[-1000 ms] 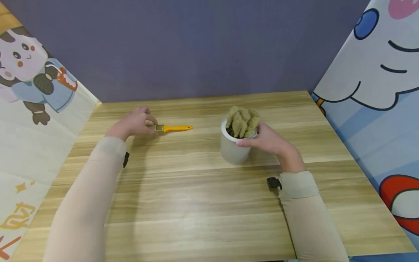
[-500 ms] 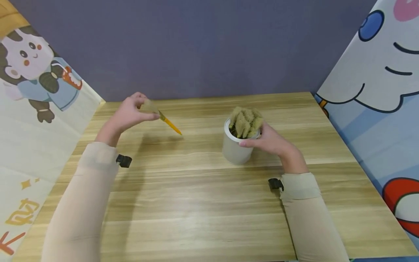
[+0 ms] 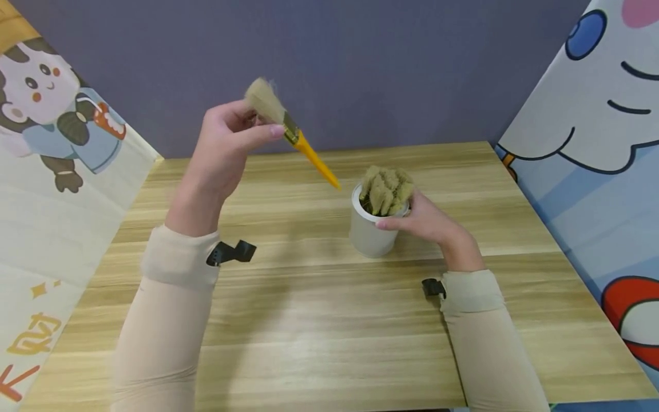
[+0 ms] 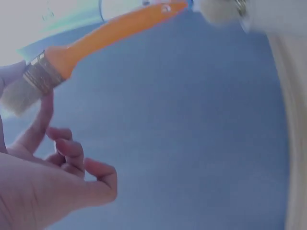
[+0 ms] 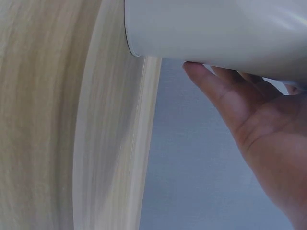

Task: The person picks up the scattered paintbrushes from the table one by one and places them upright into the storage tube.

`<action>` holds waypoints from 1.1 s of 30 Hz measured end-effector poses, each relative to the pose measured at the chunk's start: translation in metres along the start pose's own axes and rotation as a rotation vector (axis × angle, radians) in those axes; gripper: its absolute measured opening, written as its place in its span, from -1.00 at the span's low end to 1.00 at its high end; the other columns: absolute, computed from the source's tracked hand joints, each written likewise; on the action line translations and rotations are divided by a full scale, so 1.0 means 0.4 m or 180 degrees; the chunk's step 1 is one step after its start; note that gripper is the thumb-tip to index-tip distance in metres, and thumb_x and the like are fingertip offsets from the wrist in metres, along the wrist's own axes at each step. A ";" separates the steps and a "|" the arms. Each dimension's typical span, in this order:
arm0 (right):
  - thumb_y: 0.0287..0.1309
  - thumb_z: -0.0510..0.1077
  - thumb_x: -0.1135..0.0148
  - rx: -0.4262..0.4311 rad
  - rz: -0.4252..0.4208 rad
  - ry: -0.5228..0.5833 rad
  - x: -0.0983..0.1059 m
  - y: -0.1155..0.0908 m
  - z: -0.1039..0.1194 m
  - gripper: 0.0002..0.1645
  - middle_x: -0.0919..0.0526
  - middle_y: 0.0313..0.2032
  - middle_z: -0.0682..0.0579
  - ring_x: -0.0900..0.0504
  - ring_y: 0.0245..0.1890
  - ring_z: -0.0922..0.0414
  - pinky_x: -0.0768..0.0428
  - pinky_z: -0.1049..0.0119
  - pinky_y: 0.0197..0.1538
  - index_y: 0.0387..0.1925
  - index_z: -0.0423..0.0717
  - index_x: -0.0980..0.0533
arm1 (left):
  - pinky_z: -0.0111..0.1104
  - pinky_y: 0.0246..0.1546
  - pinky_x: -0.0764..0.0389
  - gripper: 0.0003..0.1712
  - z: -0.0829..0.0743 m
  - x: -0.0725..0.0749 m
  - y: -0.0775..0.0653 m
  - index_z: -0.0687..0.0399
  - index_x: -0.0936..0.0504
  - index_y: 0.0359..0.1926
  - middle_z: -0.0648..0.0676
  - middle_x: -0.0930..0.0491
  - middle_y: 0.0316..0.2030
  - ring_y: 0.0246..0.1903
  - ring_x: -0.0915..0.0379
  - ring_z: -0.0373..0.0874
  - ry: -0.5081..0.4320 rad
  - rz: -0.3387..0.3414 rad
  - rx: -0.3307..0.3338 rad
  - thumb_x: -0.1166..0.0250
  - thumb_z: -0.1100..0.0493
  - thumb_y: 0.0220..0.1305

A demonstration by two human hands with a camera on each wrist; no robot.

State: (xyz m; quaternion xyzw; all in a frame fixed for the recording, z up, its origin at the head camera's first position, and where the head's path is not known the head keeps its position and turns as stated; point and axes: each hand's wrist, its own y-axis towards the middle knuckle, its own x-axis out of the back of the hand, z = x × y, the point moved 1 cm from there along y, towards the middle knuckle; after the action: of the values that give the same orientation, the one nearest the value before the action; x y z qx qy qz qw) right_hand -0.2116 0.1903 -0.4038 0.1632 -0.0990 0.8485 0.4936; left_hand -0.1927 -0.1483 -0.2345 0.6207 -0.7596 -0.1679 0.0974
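Observation:
My left hand [image 3: 226, 143] pinches a paintbrush [image 3: 316, 160] near its metal band, held in the air above the back left of the table. Its pale bristles point up and left, while the orange handle slants down toward the can. In the left wrist view thumb and finger grip the brush [image 4: 110, 38] at the band and bristles. A white can [image 3: 368, 234] stands upright on the table, with several brushes [image 3: 383, 189] in it, bristles up. Around the can's right side, my right hand [image 3: 429, 220] holds it near the rim; the right wrist view shows fingers against the can [image 5: 206, 28].
The wood-grain table [image 3: 309, 320] backs onto a grey-purple panel [image 3: 329, 68]. Cartoon-printed walls stand at the left [image 3: 46, 229] and right [image 3: 582, 137].
The left hand has picked the paintbrush up from the table, raised it and moved it right, tilting its handle downward. My right hand stays on the can.

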 end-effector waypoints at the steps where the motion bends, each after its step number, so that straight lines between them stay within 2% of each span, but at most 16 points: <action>1: 0.22 -0.11 -0.55 -0.0019 -0.0001 -0.0003 0.001 0.000 0.000 0.25 -0.20 0.62 -0.13 -0.16 0.64 -0.12 -0.06 -0.23 0.67 0.70 0.00 0.04 | -0.33 -0.14 -0.45 -0.87 -0.007 -0.022 0.000 0.19 -0.80 -0.29 -0.02 -0.54 -0.44 -0.30 -0.29 -0.11 0.0016 -0.0004 -0.0020 -0.43 0.45 0.20; 4: 0.22 -0.09 -0.56 -0.0048 -0.0006 -0.0004 0.001 -0.001 0.001 0.25 -0.18 0.62 -0.13 -0.15 0.64 -0.13 -0.06 -0.25 0.66 0.70 0.01 0.05 | -0.37 -0.26 -0.35 -0.88 -0.012 -0.079 -0.003 0.14 -0.79 -0.30 -0.04 -0.44 -0.44 -0.35 -0.23 -0.14 0.0187 -0.0012 -0.0022 -0.47 0.42 0.18; 7: 0.22 -0.08 -0.56 -0.0012 0.0025 0.0013 0.001 0.000 0.001 0.23 -0.19 0.61 -0.13 -0.18 0.62 -0.12 -0.09 -0.27 0.65 0.69 0.03 0.03 | -0.36 -0.31 -0.21 -0.89 0.001 -0.122 -0.008 0.13 -0.74 -0.30 -0.02 -0.28 -0.44 -0.35 -0.14 -0.14 0.0469 0.0042 0.0059 -0.49 0.37 0.19; 12: 0.26 -0.12 -0.54 0.0104 0.0114 0.0117 -0.002 0.004 0.001 0.14 -0.26 0.55 -0.09 -0.28 0.55 -0.09 -0.17 -0.26 0.61 0.65 0.07 -0.04 | -0.30 -0.30 -0.21 -0.79 0.039 -0.164 -0.018 0.12 -0.74 -0.13 -0.01 -0.33 -0.31 -0.30 -0.15 -0.11 0.0973 0.0162 0.0314 -0.53 0.23 0.24; 19: 0.27 -0.12 -0.52 0.0130 0.0159 0.0130 -0.001 0.003 0.001 0.13 -0.29 0.54 -0.09 -0.32 0.53 -0.09 -0.24 -0.23 0.58 0.66 0.07 -0.03 | -0.24 -0.22 -0.22 -0.63 0.081 -0.186 -0.015 0.04 -0.77 0.03 -0.01 -0.41 -0.14 -0.11 -0.23 -0.09 0.1610 0.0251 0.0420 -0.57 0.09 0.21; 23: 0.25 -0.13 -0.53 0.0204 0.0153 0.0110 0.000 0.007 0.000 0.11 -0.33 0.51 -0.09 -0.35 0.51 -0.08 -0.24 -0.21 0.58 0.64 0.04 -0.07 | -0.19 -0.15 -0.28 -0.50 0.103 -0.193 -0.012 0.08 -0.73 0.15 0.03 -0.55 0.07 -0.08 -0.24 -0.07 0.1850 0.0316 0.0565 -0.57 0.03 0.21; 27: 0.24 -0.18 -0.53 0.0227 0.0145 0.0155 0.000 0.007 0.001 0.10 -0.34 0.51 -0.04 -0.36 0.50 -0.06 -0.25 -0.20 0.58 0.64 0.09 -0.09 | -0.14 0.00 -0.41 -0.38 0.134 -0.200 -0.013 0.13 -0.68 0.25 0.10 -0.56 0.26 0.05 -0.33 -0.02 0.1990 0.0408 0.0710 -0.55 -0.03 0.24; 30: 0.24 -0.19 -0.53 0.0190 0.0156 0.0185 0.000 0.006 0.002 0.13 -0.32 0.53 0.00 -0.36 0.52 -0.04 -0.26 -0.19 0.58 0.65 0.14 -0.07 | -0.10 0.05 -0.46 -0.37 0.156 -0.199 -0.020 0.14 -0.68 0.24 0.10 -0.56 0.21 0.08 -0.36 0.00 0.2088 0.0425 0.0730 -0.53 -0.07 0.24; 32: 0.24 -0.18 -0.54 0.0176 0.0160 0.0182 0.000 0.006 0.004 0.16 -0.30 0.56 0.00 -0.34 0.54 -0.04 -0.25 -0.19 0.59 0.67 0.14 -0.05 | -0.11 0.07 -0.46 -0.45 0.168 -0.197 -0.026 0.11 -0.71 0.15 0.09 -0.56 0.14 0.07 -0.35 -0.02 0.2108 0.0404 0.0704 -0.54 -0.08 0.23; 33: 0.24 -0.17 -0.54 0.0161 0.0155 0.0168 0.001 0.007 0.004 0.17 -0.30 0.56 0.00 -0.34 0.54 -0.04 -0.25 -0.19 0.59 0.67 0.14 -0.04 | -0.13 0.01 -0.43 -0.50 0.172 -0.196 -0.030 0.09 -0.73 0.08 0.08 -0.55 0.08 0.02 -0.33 -0.02 0.2116 0.0392 0.0680 -0.54 -0.08 0.23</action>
State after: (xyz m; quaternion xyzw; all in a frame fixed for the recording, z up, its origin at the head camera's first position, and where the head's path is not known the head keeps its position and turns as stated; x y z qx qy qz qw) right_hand -0.2139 0.1890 -0.4023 0.1507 -0.0684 0.8665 0.4710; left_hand -0.1897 -0.0646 -0.2979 0.6011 -0.7357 0.1299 0.2838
